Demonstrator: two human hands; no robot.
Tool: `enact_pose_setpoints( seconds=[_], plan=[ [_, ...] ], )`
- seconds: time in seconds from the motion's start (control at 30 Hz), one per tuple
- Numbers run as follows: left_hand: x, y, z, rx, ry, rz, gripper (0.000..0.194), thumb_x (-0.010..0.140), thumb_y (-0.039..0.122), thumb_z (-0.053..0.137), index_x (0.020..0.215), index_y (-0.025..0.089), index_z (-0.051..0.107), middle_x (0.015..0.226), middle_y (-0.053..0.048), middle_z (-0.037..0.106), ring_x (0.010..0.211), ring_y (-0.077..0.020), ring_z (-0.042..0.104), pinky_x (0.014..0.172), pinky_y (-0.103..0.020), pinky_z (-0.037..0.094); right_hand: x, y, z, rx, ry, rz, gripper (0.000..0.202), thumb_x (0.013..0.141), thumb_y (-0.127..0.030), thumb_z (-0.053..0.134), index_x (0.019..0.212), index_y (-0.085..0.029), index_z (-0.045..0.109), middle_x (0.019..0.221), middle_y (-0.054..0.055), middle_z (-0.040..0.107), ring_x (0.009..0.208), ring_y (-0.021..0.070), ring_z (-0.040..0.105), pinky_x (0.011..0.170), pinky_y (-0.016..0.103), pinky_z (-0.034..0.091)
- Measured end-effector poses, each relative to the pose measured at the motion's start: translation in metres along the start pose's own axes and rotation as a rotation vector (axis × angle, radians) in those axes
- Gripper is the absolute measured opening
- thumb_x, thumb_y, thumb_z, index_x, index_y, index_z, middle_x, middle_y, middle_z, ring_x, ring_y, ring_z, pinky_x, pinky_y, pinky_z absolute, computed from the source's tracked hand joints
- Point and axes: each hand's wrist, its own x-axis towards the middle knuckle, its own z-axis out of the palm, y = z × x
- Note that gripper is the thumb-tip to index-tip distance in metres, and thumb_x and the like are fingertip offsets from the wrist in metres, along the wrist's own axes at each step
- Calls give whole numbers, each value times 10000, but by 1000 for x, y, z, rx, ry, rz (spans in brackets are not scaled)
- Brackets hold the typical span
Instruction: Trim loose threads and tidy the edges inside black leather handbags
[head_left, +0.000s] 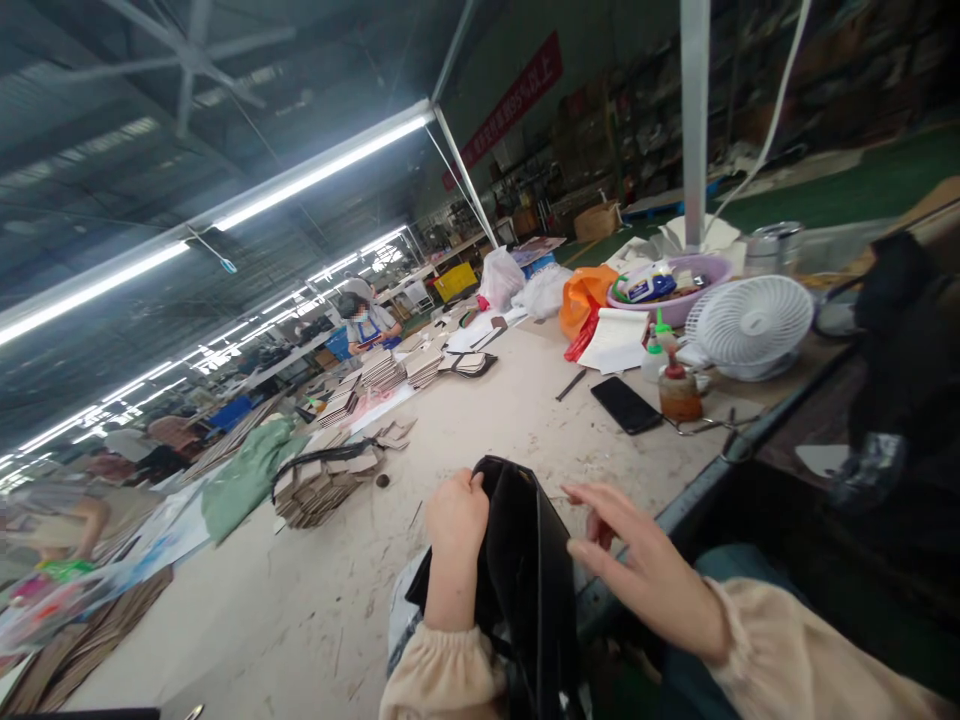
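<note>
Far left on the table [315, 600] — stacks of cardboard pieces [319, 485]. Near the front edge, a black bag [529, 570], upright, top rim gripped in the left hand [456, 515], fingers closed on it. Just right, the right hand [637, 570] — fingers spread, loose, beside the bag, holding nothing. Beyond, a black phone [626, 404], a glue bottle [679, 385], a white fan [750, 325]. Behind, a purple bowl [697, 295] of packets.

Matt black leather-like bag [525, 560], rough scuffed pale tabletop [480, 420], glossy black phone [626, 404], white plastic fan [750, 325].
</note>
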Motion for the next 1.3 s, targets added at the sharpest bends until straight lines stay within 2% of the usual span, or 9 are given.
enact_pose_setpoints(
  seconds=[0.13, 0.23, 0.4, 0.5, 0.63, 0.77, 0.9, 1.07, 1.3],
  plan=[
    [5, -1, -1, 14, -21, 14, 322, 893, 354, 364, 863, 197, 644, 876, -119, 701, 826, -247, 636, 644, -318, 393, -54, -24, 5, -119, -95, -172, 718, 755, -511, 619, 1373, -227, 390, 1291, 141, 497, 1119, 255, 550, 882, 329, 517],
    [12, -5, -6, 12, -61, 65, 306, 883, 355, 391, 861, 186, 645, 893, -125, 702, 854, -235, 635, 667, -310, 401, -69, -40, 22, -218, -152, -313, 525, 777, -421, 628, 1278, -319, 511, 1250, 98, 557, 1127, 256, 556, 847, 319, 542],
    [18, -6, -13, 3, -106, 148, 289, 875, 341, 403, 936, 183, 637, 932, -114, 700, 899, -215, 633, 688, -293, 408, -70, -48, 54, -407, 8, -550, 329, 781, -206, 599, 1067, -366, 633, 1183, 95, 613, 1139, 323, 537, 838, 500, 527],
    [15, -6, -16, 7, -116, 157, 330, 883, 342, 377, 861, 150, 645, 940, -149, 689, 922, -233, 626, 724, -311, 410, -71, -49, 48, -395, 0, -503, 289, 752, -162, 591, 969, -341, 659, 1275, 105, 552, 1226, 357, 446, 883, 533, 488],
    [6, -18, -24, -30, -143, 142, 320, 866, 334, 404, 775, 126, 629, 943, -170, 677, 950, -245, 613, 759, -319, 404, -70, -39, 16, -355, -169, -264, 655, 699, -41, 484, 1308, -281, 475, 1497, 129, 240, 1286, 292, 389, 954, 396, 477],
    [-9, -41, -35, -148, -233, 114, 328, 836, 335, 436, 587, 152, 546, 738, -124, 671, 843, -220, 632, 703, -291, 406, -49, -7, -6, -320, -174, -101, 812, 735, -23, 388, 1474, -231, 125, 1474, 124, 296, 1261, 221, 435, 993, 378, 447],
    [-37, -62, -38, -324, -375, 29, 345, 813, 356, 408, 523, 179, 471, 463, -40, 573, 567, -173, 617, 564, -256, 400, -11, 28, -7, -234, -132, 25, 834, 729, -29, 396, 1478, -151, 51, 1351, 166, 475, 1174, 243, 524, 973, 422, 447],
    [-79, -78, -31, -532, -505, -117, 337, 793, 426, 334, 618, 178, 481, 455, -24, 604, 382, -149, 550, 442, -240, 372, 35, 46, 4, -91, -218, 4, 787, 747, -87, 473, 1467, -162, 165, 1286, 152, 546, 1105, 253, 574, 950, 428, 447],
    [-104, -113, -18, -860, -463, -349, 365, 684, 520, 465, 541, 184, 454, 406, -35, 575, 326, -133, 478, 391, -230, 310, 87, 43, 33, 15, -303, -157, 616, 760, -137, 535, 1362, -170, 414, 1261, 113, 576, 1135, 212, 554, 992, 391, 410]
  ],
)
